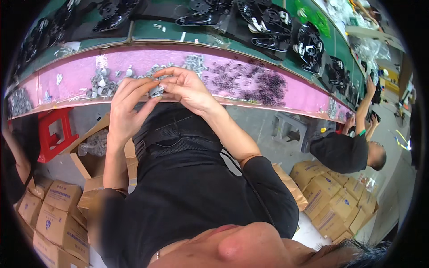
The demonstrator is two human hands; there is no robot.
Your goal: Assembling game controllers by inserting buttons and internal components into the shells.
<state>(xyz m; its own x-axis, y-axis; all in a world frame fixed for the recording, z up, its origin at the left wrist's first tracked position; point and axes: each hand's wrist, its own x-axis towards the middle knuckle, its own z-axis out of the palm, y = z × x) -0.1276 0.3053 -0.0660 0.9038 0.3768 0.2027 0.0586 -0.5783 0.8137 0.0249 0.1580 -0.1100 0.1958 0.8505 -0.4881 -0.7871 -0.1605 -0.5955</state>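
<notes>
In front of my chest, at the near edge of the pink-covered bench strip (129, 56), a small grey part (156, 91) sits between my fingertips. My left hand (129, 100) pinches it with thumb and fingers. My right hand (190, 91) closes on the same part from the other side, its thumb pressed near it. The fingers cover much of the part, so its exact kind is unclear. A loose heap of grey parts (102, 84) lies just left of my hands. Behind my right hand is another pile of small grey pieces (195, 64).
Many small black clips (263, 85) spread to the right. Shiny black mechanisms (266, 20) line the green work surface (156, 31) beyond. A co-worker (344, 149) works at the far right. Cartons (60, 214), a red stool (58, 131) and a grey stool (288, 127) stand on the floor.
</notes>
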